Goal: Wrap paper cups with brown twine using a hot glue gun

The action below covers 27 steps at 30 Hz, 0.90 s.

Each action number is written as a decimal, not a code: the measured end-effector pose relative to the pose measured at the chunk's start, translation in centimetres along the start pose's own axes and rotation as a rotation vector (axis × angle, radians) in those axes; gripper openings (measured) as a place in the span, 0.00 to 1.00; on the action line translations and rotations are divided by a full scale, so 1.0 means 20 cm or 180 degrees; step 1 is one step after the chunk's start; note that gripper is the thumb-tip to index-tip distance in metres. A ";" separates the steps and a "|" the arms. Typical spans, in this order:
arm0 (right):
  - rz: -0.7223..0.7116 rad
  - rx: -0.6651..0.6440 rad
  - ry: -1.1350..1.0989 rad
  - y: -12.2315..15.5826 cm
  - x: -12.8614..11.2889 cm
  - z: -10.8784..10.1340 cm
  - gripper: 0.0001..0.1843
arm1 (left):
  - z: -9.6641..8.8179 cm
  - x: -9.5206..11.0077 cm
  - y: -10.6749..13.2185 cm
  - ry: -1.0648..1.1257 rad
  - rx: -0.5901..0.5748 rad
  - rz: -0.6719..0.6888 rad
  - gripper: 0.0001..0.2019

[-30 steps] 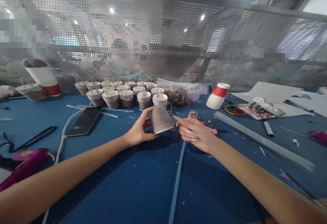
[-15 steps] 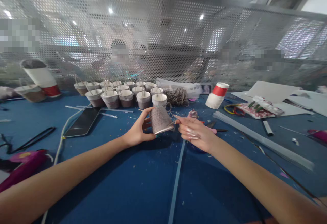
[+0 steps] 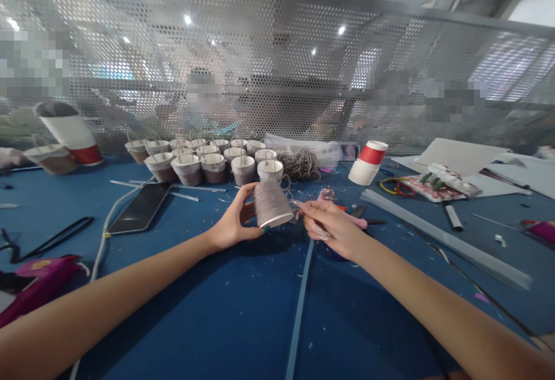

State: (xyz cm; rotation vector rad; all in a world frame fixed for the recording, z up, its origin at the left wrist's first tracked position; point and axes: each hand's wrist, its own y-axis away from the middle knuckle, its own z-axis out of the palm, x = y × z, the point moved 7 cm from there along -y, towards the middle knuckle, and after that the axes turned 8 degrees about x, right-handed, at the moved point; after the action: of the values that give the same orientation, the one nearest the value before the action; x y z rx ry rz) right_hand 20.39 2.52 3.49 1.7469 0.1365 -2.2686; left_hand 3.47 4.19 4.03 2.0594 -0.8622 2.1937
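My left hand (image 3: 228,225) is closed around a cup (image 3: 272,203) wound with grey-brown twine, holding it tilted above the table. The cup's pale rim edge faces down toward me. Close to its right side, my right hand (image 3: 332,224) pinches a thin strand of twine (image 3: 296,213); the fingertips partly hide it. Scissors (image 3: 358,222) with pink handles lie open behind my right hand, partly covered by it. A tangled heap of twine (image 3: 301,165) rests just beyond the cup.
Several cups with twine handles (image 3: 186,169) stand in rows at the back. A phone (image 3: 141,209) and white cable (image 3: 100,253) lie left, near a magenta glue gun (image 3: 47,281). Stacked paper cups (image 3: 366,166), clear glue sticks (image 3: 451,241) and white sheets (image 3: 459,154) occupy the right.
My right hand has shifted slightly, its fingers curling closer together beside the cup. The cup has tilted a little in my left hand.
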 end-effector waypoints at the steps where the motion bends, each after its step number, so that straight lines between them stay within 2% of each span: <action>1: -0.0024 0.0012 0.0039 0.00 0.00 0.00 0.17 | 0.00 0.00 0.00 0.0016 -0.0016 0.0012 0.40; 12: -0.0383 0.0333 0.0620 0.00 0.00 -0.01 0.19 | 0.00 0.00 0.00 0.0140 -0.0118 0.0117 0.40; 19: -0.1178 0.0593 0.1526 0.02 -0.03 0.00 0.18 | 0.00 0.01 0.00 0.0163 -0.0027 0.0094 0.40; 23: -0.1392 0.0658 0.1949 0.05 -0.04 0.01 0.16 | 0.00 0.01 0.00 0.0198 -0.0014 0.0095 0.40; 27: -0.1488 0.0746 0.2071 0.05 -0.06 0.01 0.14 | -0.01 0.01 0.00 0.0167 0.0047 0.0166 0.40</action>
State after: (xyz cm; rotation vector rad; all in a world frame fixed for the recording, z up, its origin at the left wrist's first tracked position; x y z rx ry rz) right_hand 20.84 1.62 4.73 2.7729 0.4628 -1.9385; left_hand 3.25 4.28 4.19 1.9983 -0.9079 2.2760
